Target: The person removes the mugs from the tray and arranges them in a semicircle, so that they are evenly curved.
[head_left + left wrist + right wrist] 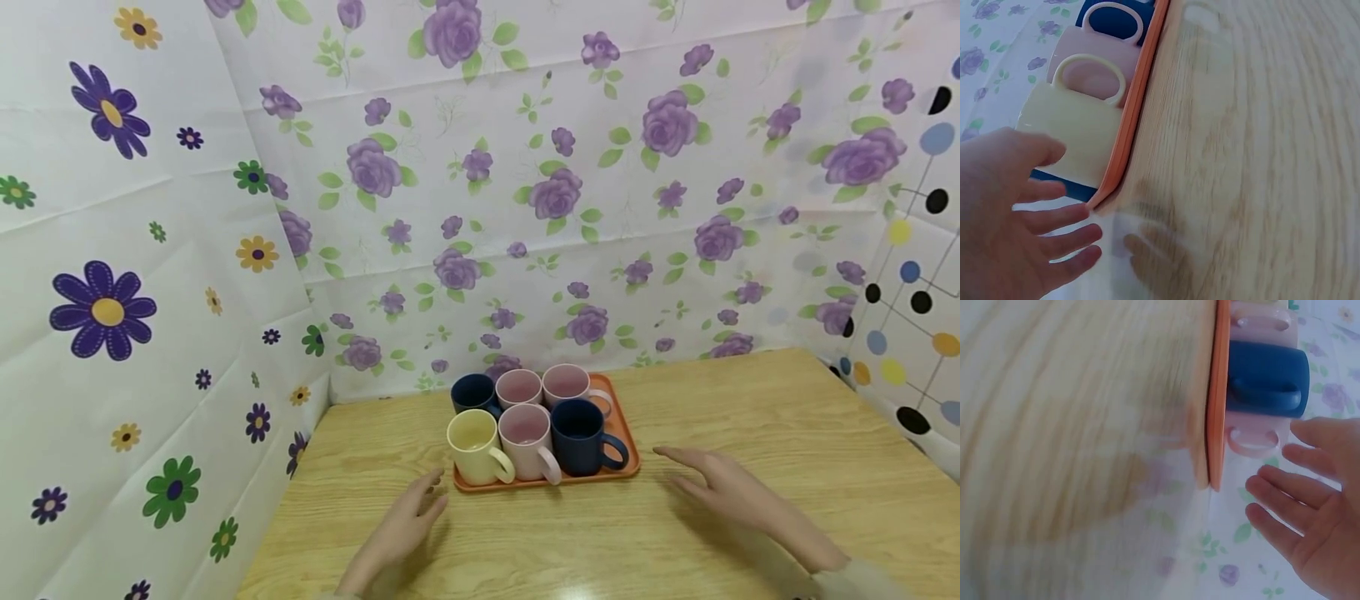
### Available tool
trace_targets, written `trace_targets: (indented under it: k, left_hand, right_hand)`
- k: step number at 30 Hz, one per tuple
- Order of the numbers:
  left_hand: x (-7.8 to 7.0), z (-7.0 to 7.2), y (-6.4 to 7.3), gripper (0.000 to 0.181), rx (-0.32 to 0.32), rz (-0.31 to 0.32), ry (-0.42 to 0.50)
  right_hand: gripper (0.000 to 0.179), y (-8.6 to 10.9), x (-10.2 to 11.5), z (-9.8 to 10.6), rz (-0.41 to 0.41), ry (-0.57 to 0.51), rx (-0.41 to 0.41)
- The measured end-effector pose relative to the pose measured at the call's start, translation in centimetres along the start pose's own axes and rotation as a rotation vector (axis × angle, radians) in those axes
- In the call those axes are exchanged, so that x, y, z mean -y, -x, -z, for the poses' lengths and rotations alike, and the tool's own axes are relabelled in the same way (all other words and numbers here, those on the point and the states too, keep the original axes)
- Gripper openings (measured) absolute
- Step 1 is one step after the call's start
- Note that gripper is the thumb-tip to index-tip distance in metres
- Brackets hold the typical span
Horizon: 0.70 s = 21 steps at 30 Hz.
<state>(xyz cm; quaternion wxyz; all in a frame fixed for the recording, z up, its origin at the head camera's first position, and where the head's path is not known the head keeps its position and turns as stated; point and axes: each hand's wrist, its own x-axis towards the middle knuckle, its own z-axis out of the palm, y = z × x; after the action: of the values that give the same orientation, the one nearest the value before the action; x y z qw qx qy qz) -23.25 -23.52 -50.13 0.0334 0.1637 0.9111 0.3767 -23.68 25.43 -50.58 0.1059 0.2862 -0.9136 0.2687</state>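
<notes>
An orange tray (628, 457) on the table bears two rows of upright mugs. The front row has a yellow mug (474, 454), a pink mug (523, 443) and a dark blue mug (577, 440). Behind them stand another dark blue mug (472, 392) and two more pink mugs. My left hand (401, 521) is just left of the tray's front left corner, fingers apart and holding nothing. Right of the tray, with a gap between, my right hand (723, 487) reaches out with extended fingers, also holding nothing. Both hands show spread fingers in the wrist views.
The wooden table (750, 417) reaches back to a wall covering (510, 225) with purple roses, close behind the tray. A flower-patterned sheet (172, 333) hangs along the left side. On the right hangs a sheet with coloured dots (911, 333).
</notes>
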Motion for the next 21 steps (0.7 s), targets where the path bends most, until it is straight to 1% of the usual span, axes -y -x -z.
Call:
trace_targets:
  k: [4, 7, 10, 13, 15, 21]
  left_hand:
    - [0.3, -0.4, -1.1, 0.042, -0.132, 0.046, 0.13]
    - [0.3, -0.6, -1.8, 0.037, -0.197, 0.07, 0.208]
    - [0.1, -0.7, -2.3, 0.033, -0.213, 0.094, 0.289]
    - [-0.1, -1.0, -2.7, 0.03, -0.213, 0.115, 0.332]
    - [-0.1, -1.2, -3.0, 0.028, -0.212, 0.121, 0.332]
    - [0.2, -1.7, -3.9, 0.023, -0.232, 0.113, 0.203]
  right_hand:
    - [0.038, -0.9, 0.6, -0.3, -0.063, -0.077, -0.042]
    - [0.036, -1.5, 1.0, -0.5, -0.069, -0.152, -0.066]
    - [0.036, -2.0, 1.3, -0.9, -0.067, -0.197, -0.081]
    - [0.037, -2.4, 1.5, -1.5, -0.056, -0.222, -0.081]
    - [0.038, -2.6, 1.7, -1.9, -0.054, -0.247, -0.075]
    - [0.039, -3.4, 2.0, -3.0, -0.069, -0.349, -0.073]
